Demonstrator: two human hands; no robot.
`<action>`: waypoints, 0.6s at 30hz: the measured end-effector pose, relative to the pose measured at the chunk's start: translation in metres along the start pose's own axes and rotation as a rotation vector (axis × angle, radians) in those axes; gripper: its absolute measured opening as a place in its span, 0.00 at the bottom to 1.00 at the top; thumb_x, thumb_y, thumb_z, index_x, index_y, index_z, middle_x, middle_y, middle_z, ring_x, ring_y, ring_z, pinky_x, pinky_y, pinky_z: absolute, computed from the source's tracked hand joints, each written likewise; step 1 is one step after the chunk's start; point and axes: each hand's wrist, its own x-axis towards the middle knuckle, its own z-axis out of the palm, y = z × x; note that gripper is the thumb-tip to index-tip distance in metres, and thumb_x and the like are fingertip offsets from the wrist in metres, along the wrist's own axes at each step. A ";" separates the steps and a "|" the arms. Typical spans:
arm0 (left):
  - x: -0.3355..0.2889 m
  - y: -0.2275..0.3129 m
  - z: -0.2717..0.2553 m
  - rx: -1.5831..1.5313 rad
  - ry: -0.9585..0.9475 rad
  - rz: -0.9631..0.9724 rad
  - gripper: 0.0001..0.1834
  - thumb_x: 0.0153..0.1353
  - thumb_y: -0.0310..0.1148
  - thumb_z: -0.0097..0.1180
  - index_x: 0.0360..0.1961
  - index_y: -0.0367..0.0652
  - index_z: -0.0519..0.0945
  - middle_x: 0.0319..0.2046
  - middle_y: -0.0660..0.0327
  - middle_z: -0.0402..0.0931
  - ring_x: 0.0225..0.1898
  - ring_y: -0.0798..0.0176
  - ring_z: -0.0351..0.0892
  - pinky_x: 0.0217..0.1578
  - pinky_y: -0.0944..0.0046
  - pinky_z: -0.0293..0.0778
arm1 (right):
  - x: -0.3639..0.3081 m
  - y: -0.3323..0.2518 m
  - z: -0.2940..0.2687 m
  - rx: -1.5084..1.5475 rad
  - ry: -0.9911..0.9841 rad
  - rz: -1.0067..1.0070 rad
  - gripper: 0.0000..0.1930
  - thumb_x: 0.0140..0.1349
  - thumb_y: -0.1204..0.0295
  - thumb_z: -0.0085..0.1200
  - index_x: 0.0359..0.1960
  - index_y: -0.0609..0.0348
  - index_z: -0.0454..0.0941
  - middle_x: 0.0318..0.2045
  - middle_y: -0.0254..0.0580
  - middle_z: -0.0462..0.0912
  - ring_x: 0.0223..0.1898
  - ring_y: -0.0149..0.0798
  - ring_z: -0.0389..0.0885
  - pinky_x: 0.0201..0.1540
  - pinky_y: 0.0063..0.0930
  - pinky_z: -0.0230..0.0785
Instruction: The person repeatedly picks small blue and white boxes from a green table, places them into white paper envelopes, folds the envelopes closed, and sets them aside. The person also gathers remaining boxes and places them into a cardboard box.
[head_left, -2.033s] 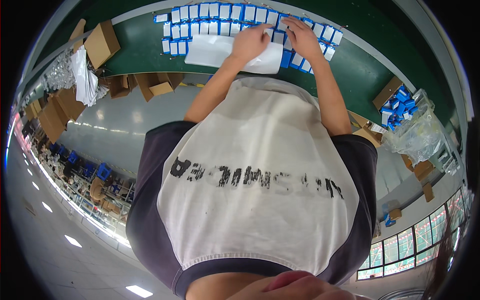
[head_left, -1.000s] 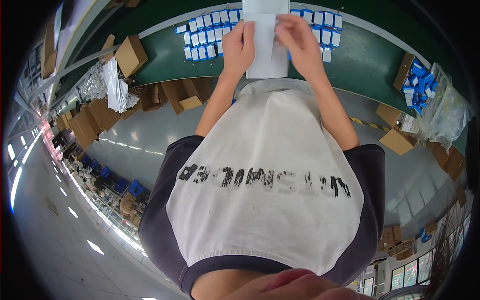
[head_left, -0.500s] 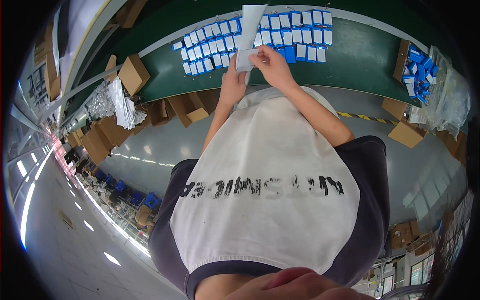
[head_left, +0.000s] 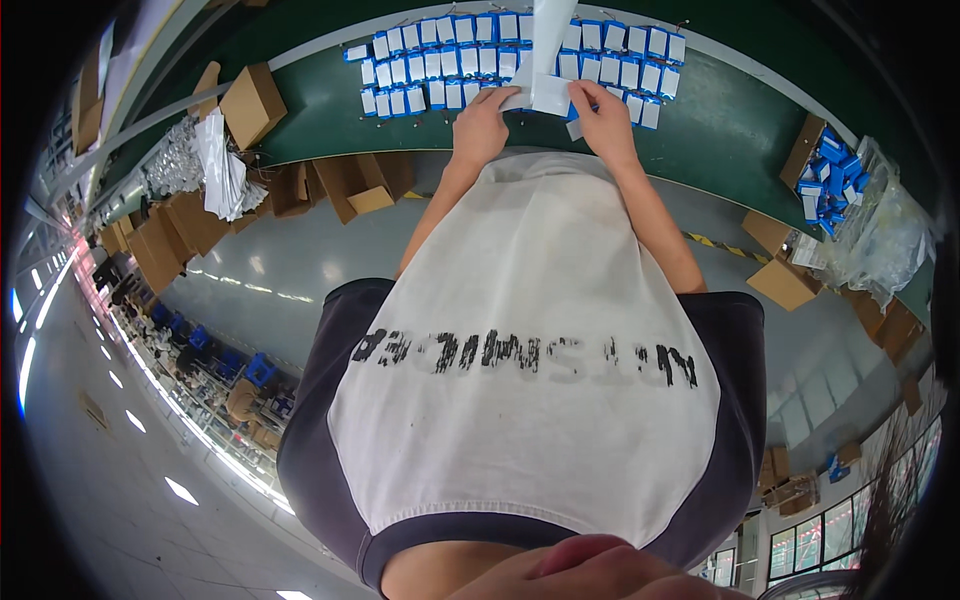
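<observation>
A long white strip, like label or backing paper [head_left: 553, 45], hangs over rows of flat blue battery packs with white faces [head_left: 440, 65] on the green table. My left hand [head_left: 482, 128] pinches a pale flap at the strip's left side, fingertips near its lower end. My right hand [head_left: 607, 125] is closed at the strip's right edge, thumb and forefinger together there. A small pale piece [head_left: 574, 129] shows under the right fingers; whether it belongs to the strip I cannot tell. The strip's lower end covers some packs behind it.
At the table's right stands a box of loose blue packs [head_left: 832, 175] beside clear plastic bags [head_left: 885, 230]. On the left are a cardboard box [head_left: 252, 105], crumpled white sheets [head_left: 222, 165] and open cartons [head_left: 365, 185] below the table's front edge [head_left: 330, 155].
My hands have moved apart, the left one outward to the left and the right one to the right. The white strip now lies spread between them, and the view has shifted slightly.
</observation>
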 end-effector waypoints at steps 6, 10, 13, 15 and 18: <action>0.002 -0.065 0.000 -0.181 0.071 -0.054 0.17 0.62 0.24 0.54 0.52 0.43 0.80 0.49 0.51 0.79 0.48 0.43 0.80 0.51 0.54 0.75 | 0.020 0.009 -0.043 -0.053 0.213 -0.025 0.14 0.68 0.60 0.56 0.44 0.59 0.80 0.29 0.43 0.81 0.28 0.37 0.79 0.32 0.31 0.71; 0.003 -0.065 -0.033 -0.171 -0.156 0.343 0.16 0.59 0.24 0.55 0.49 0.38 0.81 0.47 0.52 0.79 0.50 0.47 0.79 0.52 0.54 0.75 | 0.032 0.060 -0.050 -0.338 -0.022 -0.258 0.11 0.66 0.63 0.57 0.44 0.56 0.80 0.35 0.45 0.82 0.35 0.49 0.83 0.37 0.40 0.74; -0.011 -0.029 -0.055 -0.038 -0.293 0.351 0.15 0.56 0.19 0.51 0.43 0.42 0.83 0.47 0.54 0.80 0.52 0.48 0.78 0.53 0.53 0.75 | 0.031 0.079 -0.037 -0.609 -0.163 -0.324 0.09 0.66 0.65 0.55 0.43 0.52 0.81 0.39 0.43 0.81 0.40 0.54 0.82 0.41 0.46 0.76; -0.016 -0.024 -0.055 0.032 -0.268 0.409 0.17 0.52 0.15 0.48 0.35 0.44 0.84 0.44 0.58 0.81 0.50 0.50 0.78 0.52 0.53 0.74 | 0.035 0.077 -0.035 -0.658 -0.286 -0.412 0.09 0.68 0.63 0.53 0.41 0.49 0.82 0.37 0.43 0.79 0.39 0.52 0.82 0.40 0.45 0.77; -0.022 -0.019 -0.051 0.021 -0.162 0.491 0.11 0.50 0.17 0.47 0.32 0.40 0.80 0.38 0.59 0.82 0.43 0.48 0.80 0.47 0.49 0.75 | 0.033 0.070 -0.018 -0.790 -0.302 -0.398 0.10 0.70 0.61 0.51 0.43 0.48 0.82 0.37 0.41 0.79 0.39 0.51 0.83 0.38 0.44 0.77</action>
